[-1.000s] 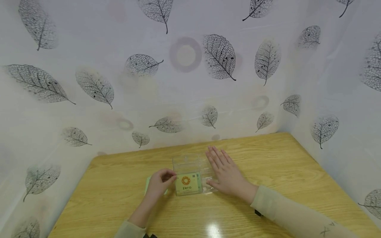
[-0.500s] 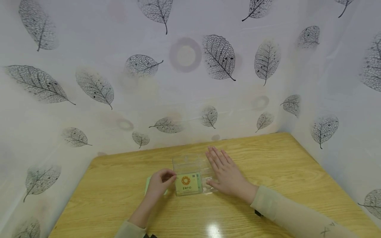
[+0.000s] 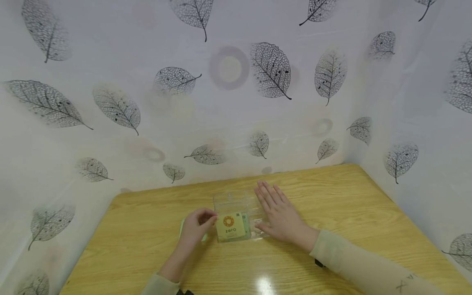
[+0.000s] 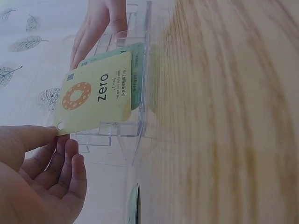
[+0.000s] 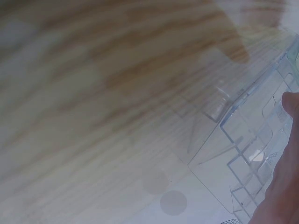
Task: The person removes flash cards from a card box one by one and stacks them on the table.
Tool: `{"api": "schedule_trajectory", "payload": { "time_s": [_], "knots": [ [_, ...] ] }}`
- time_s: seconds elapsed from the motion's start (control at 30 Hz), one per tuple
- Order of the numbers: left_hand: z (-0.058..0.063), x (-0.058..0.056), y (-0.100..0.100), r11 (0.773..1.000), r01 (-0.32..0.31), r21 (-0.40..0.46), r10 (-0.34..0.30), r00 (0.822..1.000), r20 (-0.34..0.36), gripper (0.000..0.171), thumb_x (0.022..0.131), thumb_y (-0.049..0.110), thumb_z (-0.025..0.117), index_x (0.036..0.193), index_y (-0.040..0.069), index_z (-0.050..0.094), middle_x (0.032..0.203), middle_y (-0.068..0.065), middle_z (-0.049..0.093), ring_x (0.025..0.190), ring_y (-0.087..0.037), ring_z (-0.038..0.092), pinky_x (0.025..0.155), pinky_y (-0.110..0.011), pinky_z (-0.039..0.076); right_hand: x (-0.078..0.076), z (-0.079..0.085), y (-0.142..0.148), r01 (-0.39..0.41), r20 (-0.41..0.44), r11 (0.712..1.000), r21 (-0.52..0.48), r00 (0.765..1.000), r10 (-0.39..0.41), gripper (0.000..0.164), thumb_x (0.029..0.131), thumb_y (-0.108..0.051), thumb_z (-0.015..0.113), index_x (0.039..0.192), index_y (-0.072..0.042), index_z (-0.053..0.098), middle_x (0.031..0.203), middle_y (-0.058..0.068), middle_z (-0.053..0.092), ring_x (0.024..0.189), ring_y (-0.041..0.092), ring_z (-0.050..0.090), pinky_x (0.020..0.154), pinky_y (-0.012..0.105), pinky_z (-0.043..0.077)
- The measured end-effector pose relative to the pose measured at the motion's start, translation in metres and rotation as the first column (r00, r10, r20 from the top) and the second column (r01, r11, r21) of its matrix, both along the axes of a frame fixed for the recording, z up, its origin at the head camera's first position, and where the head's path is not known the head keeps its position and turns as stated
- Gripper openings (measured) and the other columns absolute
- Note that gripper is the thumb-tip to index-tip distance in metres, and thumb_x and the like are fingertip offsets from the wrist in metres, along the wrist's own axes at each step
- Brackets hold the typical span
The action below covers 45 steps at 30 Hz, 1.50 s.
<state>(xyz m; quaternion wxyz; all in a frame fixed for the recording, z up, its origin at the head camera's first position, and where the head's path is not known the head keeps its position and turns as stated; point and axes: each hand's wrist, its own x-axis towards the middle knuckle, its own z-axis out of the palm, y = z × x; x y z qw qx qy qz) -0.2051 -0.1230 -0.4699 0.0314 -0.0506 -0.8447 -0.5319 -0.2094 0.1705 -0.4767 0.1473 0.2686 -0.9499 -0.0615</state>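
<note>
In the head view a yellow flash card [image 3: 229, 231] marked "zero", with an orange ring on it, lies over a clear plastic box [image 3: 230, 200]. My left hand [image 3: 196, 227] pinches its left edge; the left wrist view shows thumb and fingers at the corner hole of the flash card [image 4: 96, 91]. The card tilts up from a green card [image 4: 137, 77] in the box beneath it. My right hand [image 3: 283, 217] rests flat, fingers straight, on the right part of the box, whose clear compartments [image 5: 240, 161] show in the right wrist view beside the thumb.
Another green card or small stack [image 4: 133, 205] lies on the table left of the box, mostly hidden behind my left hand in the head view. The wooden table [image 3: 140, 229] meets a leaf-patterned curtain [image 3: 228, 123] at the back and sides.
The zero card has shifted slightly left and tilted up with my left hand, and more of the green card beneath shows. The right hand has stayed in place.
</note>
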Motion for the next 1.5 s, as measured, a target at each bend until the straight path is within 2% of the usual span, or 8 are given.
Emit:
{"api": "schedule_trajectory", "payload": {
  "time_s": [0.3, 0.63, 0.9, 1.2, 1.5],
  "knots": [
    [0.0020, -0.0004, 0.0006, 1.000, -0.002, 0.026, 0.002, 1.000, 0.008, 0.006, 0.095, 0.002, 0.077, 0.100, 0.001, 0.076, 0.091, -0.011, 0.076, 0.078, -0.008, 0.065, 0.070, -0.016, 0.054, -0.0020, -0.0011, 0.0003, 0.003, -0.005, 1.000, 0.005, 1.000, -0.003, 0.108, 0.098, -0.073, 0.055, 0.168, 0.000, 0.016, 0.178, 0.021, 0.011, 0.166, 0.038, 0.013, 0.135, 0.055, 0.016],
    [0.0039, 0.0031, 0.0001, 0.997, -0.010, 0.075, 0.010, 1.000, 0.006, 0.008, 0.096, 0.003, 0.077, 0.102, 0.000, 0.075, 0.096, -0.013, 0.077, 0.083, -0.015, 0.070, 0.073, -0.016, 0.056, -0.0011, -0.0012, 0.0003, 0.004, 0.004, 1.000, 0.020, 1.000, -0.004, 0.108, 0.098, -0.072, 0.055, 0.168, 0.000, 0.016, 0.178, 0.021, 0.011, 0.166, 0.037, 0.012, 0.135, 0.054, 0.016],
    [0.0042, 0.0026, -0.0007, 0.996, -0.012, 0.089, 0.012, 1.000, 0.009, 0.008, 0.097, 0.004, 0.075, 0.103, -0.001, 0.075, 0.097, -0.014, 0.077, 0.083, -0.012, 0.068, 0.071, -0.017, 0.056, -0.0012, -0.0013, 0.0000, -0.001, -0.002, 1.000, 0.012, 1.000, 0.001, 0.108, 0.098, -0.072, 0.056, 0.168, 0.001, 0.018, 0.178, 0.021, 0.011, 0.166, 0.038, 0.013, 0.135, 0.054, 0.016],
    [0.0052, 0.0010, -0.0002, 0.995, -0.047, 0.093, 0.047, 0.999, 0.006, 0.006, 0.097, 0.004, 0.075, 0.102, 0.000, 0.075, 0.097, -0.015, 0.077, 0.084, -0.016, 0.070, 0.070, -0.016, 0.056, -0.0012, -0.0020, -0.0001, 0.005, 0.014, 1.000, 0.016, 1.000, -0.005, 0.108, 0.098, -0.073, 0.054, 0.168, 0.000, 0.015, 0.178, 0.020, 0.006, 0.166, 0.038, 0.010, 0.135, 0.054, 0.014],
    [0.0067, 0.0002, -0.0030, 0.990, -0.060, 0.128, 0.063, 0.998, -0.018, 0.011, 0.098, 0.004, 0.074, 0.107, -0.003, 0.074, 0.101, -0.016, 0.077, 0.082, -0.008, 0.067, 0.072, -0.015, 0.056, -0.0013, -0.0026, 0.0000, 0.006, -0.010, 1.000, 0.009, 1.000, -0.005, 0.109, 0.097, -0.073, 0.056, 0.168, 0.001, 0.017, 0.178, 0.021, 0.013, 0.166, 0.038, 0.014, 0.135, 0.054, 0.016]
  ]
}}
